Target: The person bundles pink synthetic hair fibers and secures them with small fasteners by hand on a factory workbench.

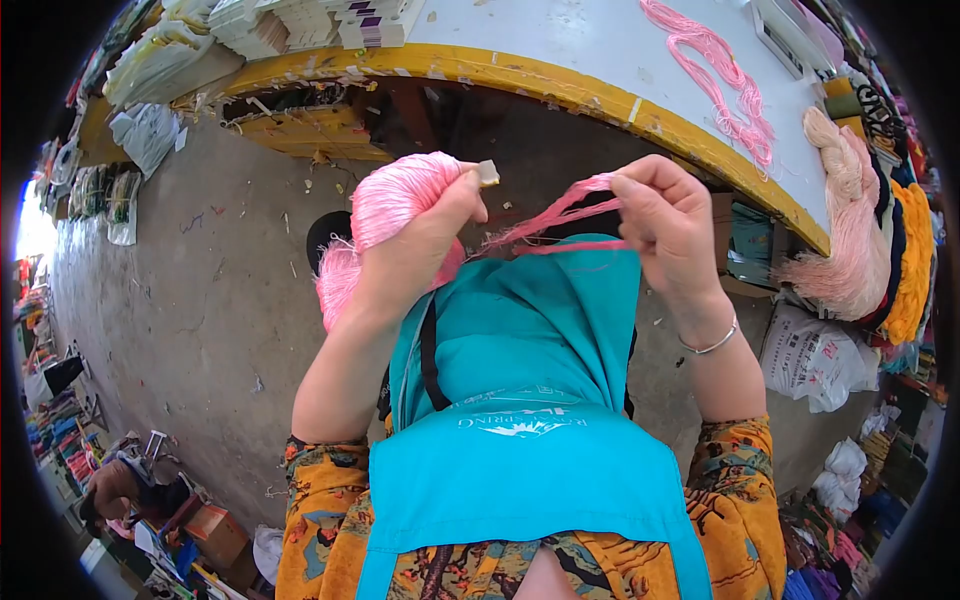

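Note:
My left hand (425, 235) is wrapped round a thick bundle of shiny pink thread (398, 196), with a small pale tag (488, 173) sticking out by the thumb. Part of the bundle hangs down behind the wrist. To the right, my right hand (665, 215) pinches thin pink strands (565, 212) between thumb and fingers. The strands stretch leftward from it over my turquoise apron (530, 300), toward the left hand. Where they meet the bundle is hard to make out.
A white table with a yellow edge (480, 66) curves across the front, bearing loose pink thread (715, 75) and paper stacks (290, 22). Pale pink and yellow skeins (908, 265) hang at the right. A white plastic bag (815, 360) lies below them.

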Demonstrator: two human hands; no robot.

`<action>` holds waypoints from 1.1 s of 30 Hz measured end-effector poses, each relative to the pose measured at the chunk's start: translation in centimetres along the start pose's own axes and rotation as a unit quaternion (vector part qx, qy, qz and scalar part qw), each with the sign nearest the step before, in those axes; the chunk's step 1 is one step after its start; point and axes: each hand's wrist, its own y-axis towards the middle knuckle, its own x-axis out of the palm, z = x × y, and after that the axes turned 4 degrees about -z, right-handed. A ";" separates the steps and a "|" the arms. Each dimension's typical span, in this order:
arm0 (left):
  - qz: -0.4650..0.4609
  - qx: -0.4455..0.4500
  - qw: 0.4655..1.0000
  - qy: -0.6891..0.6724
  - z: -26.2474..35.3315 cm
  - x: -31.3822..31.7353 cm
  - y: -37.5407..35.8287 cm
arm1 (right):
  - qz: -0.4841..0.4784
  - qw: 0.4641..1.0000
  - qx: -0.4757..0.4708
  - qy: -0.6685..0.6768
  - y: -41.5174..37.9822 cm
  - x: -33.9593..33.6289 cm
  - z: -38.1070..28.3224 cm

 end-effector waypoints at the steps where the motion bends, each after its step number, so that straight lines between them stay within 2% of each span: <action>1: -0.003 0.016 1.000 0.002 0.0 -0.3 0.2 | 0.016 0.995 -0.023 -0.092 0.1 -0.2 -0.2; 2: -0.007 0.031 0.999 0.003 0.0 -0.6 0.4 | 0.032 0.982 -0.047 -0.182 0.1 -0.4 -0.3; 3: -0.007 0.033 0.999 0.004 0.0 -0.7 0.6 | 0.003 0.961 -0.092 -0.259 0.5 -1.0 0.4; 4: -0.002 0.041 0.999 -0.001 0.0 -0.8 0.9 | 0.003 0.961 -0.094 -0.260 0.4 -1.0 0.1; 6: 0.009 0.057 0.998 -0.009 0.0 -0.9 1.4 | -0.004 0.885 -0.111 -0.453 -0.1 0.5 -1.2; 7: 0.020 0.061 0.997 -0.032 0.2 -1.0 1.7 | -0.002 0.855 -0.145 -0.498 0.0 0.5 -1.1; 8: 0.044 0.051 0.997 -0.042 0.3 -1.3 2.0 | -0.004 0.855 -0.148 -0.496 0.2 0.6 -1.1; 10: 0.088 0.023 0.993 -0.074 0.6 -2.3 2.8 | 0.014 0.814 -0.213 -0.540 0.5 0.8 -1.1; 12: 0.121 0.052 0.981 -0.143 -0.4 -3.8 3.9 | 0.007 0.834 -0.191 -0.518 0.6 0.9 -1.5; 16: 0.209 0.062 0.962 -0.166 -0.7 -6.7 6.5 | -0.013 0.875 -0.160 -0.456 0.9 1.0 -1.6; 20: 0.228 0.077 0.955 -0.172 -1.9 -10.2 9.3 | -0.021 0.891 -0.147 -0.429 1.2 0.7 -1.3; 26: 0.277 0.042 0.933 -0.228 -2.2 -13.0 12.0 | -0.021 0.913 -0.110 -0.393 1.4 -0.1 -0.6; 30: 0.276 0.017 0.936 -0.219 -1.6 -13.4 12.2 | -0.026 0.918 -0.090 -0.386 1.8 -0.7 -0.4; 33: 0.231 0.070 0.939 -0.244 -1.9 -13.6 11.4 | -0.033 0.923 -0.051 -0.379 2.2 -0.8 -1.0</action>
